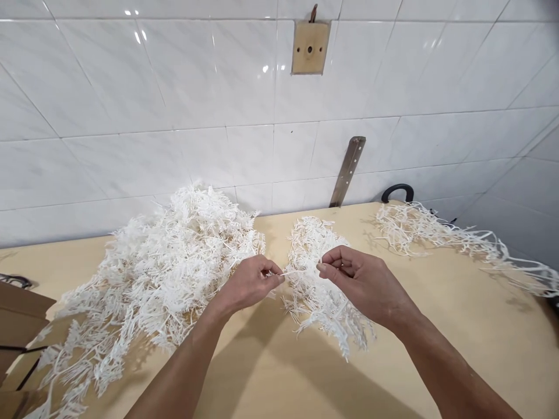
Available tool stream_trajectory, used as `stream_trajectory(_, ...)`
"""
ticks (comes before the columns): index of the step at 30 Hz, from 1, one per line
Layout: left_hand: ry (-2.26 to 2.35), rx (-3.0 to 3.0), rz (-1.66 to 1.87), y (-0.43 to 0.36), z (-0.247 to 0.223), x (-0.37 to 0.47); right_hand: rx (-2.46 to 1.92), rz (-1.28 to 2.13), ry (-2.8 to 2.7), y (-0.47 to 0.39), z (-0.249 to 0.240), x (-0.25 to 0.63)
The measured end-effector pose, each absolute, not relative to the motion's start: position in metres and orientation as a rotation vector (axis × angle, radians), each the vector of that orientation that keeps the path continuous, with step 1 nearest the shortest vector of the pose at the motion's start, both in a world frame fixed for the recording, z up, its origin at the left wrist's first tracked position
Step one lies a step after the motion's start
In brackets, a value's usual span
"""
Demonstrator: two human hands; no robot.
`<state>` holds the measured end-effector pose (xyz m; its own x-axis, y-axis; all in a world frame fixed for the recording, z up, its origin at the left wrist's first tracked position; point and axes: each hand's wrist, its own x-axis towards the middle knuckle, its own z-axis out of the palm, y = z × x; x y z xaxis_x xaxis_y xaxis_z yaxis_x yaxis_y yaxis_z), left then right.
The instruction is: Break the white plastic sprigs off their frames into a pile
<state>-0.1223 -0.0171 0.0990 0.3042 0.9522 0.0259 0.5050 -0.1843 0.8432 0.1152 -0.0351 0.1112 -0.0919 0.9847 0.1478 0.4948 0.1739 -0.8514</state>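
White strand (292, 272), fingertip pinch

The left hand (250, 283) is pinching the strand, probably for fine control; the right hand's (369, 282) fingertips are nearly meeting, their hold unclear. The strand is crossing over the small pile (318, 299).

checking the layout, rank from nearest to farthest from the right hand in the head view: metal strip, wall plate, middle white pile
1. Middle white pile, mostly left of the right hand
2. Metal strip, beyond, against the wall
3. Wall plate, higher on the wall
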Motion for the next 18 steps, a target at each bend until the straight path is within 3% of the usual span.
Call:
stream_trajectory(4,1.291,1.85,0.647,-0.017,0.097,-0.124,-1.435,0.729,-1.735,-0.04,0.112,0.115)
stream_trajectory(10,1.326,1.829,0.797,-0.015,0.095,-0.13,-1.414,0.663,-1.741,-0.046,0.111,0.119)
stream_trajectory(18,1.071,1.177,0.894,-0.015,0.104,-0.132,-1.496,0.73,-1.593,-0.046,0.1,0.121)
